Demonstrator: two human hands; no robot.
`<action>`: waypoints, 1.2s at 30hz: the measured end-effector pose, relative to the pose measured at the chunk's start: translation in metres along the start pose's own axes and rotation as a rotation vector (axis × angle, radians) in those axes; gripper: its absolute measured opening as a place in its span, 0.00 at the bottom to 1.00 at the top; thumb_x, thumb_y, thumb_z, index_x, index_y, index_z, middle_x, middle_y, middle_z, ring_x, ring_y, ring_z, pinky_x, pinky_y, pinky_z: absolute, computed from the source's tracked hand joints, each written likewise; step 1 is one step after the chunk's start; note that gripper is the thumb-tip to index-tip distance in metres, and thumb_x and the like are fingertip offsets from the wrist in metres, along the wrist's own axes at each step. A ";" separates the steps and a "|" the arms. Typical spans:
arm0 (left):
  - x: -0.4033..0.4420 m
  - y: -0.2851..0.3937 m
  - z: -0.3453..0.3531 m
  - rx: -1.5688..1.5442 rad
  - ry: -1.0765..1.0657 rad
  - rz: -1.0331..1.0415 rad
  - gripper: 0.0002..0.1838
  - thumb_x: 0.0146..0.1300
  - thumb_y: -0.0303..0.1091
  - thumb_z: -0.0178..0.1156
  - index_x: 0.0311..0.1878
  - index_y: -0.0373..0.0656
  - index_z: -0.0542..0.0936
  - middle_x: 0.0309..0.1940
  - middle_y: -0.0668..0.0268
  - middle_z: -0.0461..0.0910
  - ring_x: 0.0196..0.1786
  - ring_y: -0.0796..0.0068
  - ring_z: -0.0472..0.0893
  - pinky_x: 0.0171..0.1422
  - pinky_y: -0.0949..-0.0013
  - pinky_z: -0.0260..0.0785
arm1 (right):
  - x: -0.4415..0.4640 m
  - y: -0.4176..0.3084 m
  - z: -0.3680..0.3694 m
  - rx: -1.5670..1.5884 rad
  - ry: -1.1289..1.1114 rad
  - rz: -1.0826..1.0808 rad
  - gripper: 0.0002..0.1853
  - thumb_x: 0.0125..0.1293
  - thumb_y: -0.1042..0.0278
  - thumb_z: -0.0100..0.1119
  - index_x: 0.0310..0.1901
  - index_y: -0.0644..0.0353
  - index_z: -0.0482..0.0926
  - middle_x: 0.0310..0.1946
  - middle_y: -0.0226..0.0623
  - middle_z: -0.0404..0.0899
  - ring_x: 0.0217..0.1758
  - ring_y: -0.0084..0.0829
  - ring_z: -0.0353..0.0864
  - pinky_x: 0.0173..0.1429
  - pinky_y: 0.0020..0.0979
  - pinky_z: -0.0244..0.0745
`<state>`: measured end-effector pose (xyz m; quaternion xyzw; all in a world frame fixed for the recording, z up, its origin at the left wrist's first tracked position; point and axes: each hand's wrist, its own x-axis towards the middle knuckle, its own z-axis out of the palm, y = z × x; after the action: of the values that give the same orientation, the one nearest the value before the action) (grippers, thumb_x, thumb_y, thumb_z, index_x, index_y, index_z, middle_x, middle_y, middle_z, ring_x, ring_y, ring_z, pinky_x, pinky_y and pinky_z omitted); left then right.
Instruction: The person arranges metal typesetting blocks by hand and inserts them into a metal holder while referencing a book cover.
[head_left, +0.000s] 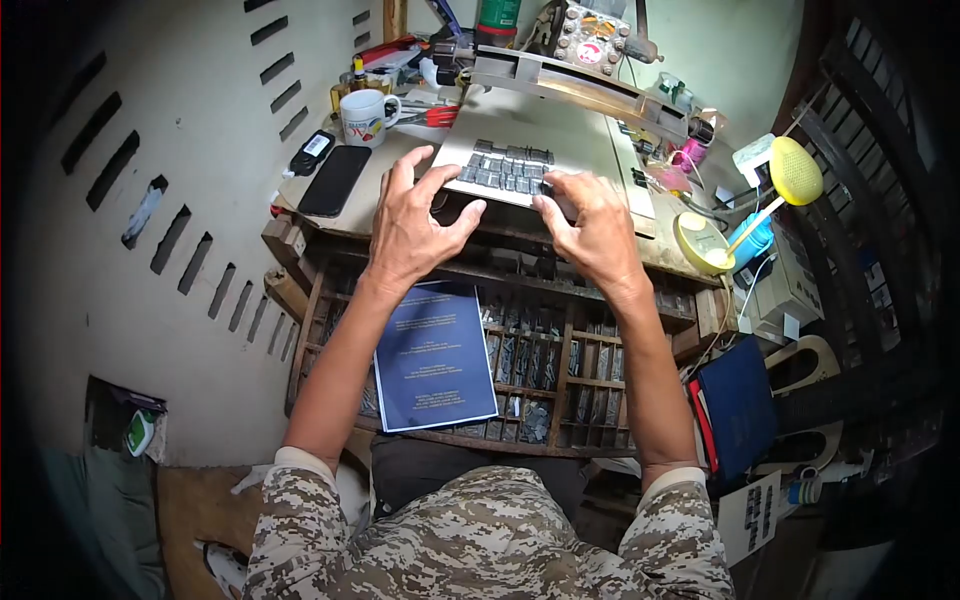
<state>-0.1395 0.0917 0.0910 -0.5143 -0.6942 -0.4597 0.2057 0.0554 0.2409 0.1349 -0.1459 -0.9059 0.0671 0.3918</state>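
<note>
Rows of small grey metal type lie on a pale board on the desk. My left hand is at the left end of the type, its index fingertip against it and its thumb at the board's front edge. The middle finger stands apart. At the opposite end, my right hand has its curled index finger and thumb around the corner of the type. The two hands hold the block of type from both sides. Its undersides and the tips of my other right fingers are hidden.
Below the desk, a compartmented type case holds metal pieces, partly covered by a blue printed sheet. A phone and white mug stand left. A metal bar crosses behind; a yellow strainer rises at right.
</note>
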 end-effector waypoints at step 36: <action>-0.004 0.021 0.004 -0.008 -0.010 0.312 0.14 0.63 0.29 0.72 0.51 0.36 0.88 0.52 0.60 0.91 0.53 0.63 0.90 0.70 0.61 0.77 | -0.057 0.051 -0.043 -0.158 0.071 -0.149 0.12 0.65 0.74 0.69 0.50 0.58 0.87 0.48 0.32 0.87 0.49 0.32 0.83 0.58 0.35 0.78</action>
<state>-0.1179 0.0940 0.0949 -0.6188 -0.6053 -0.4222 0.2692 0.1353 0.2719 0.1128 -0.1108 -0.9024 -0.0391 0.4146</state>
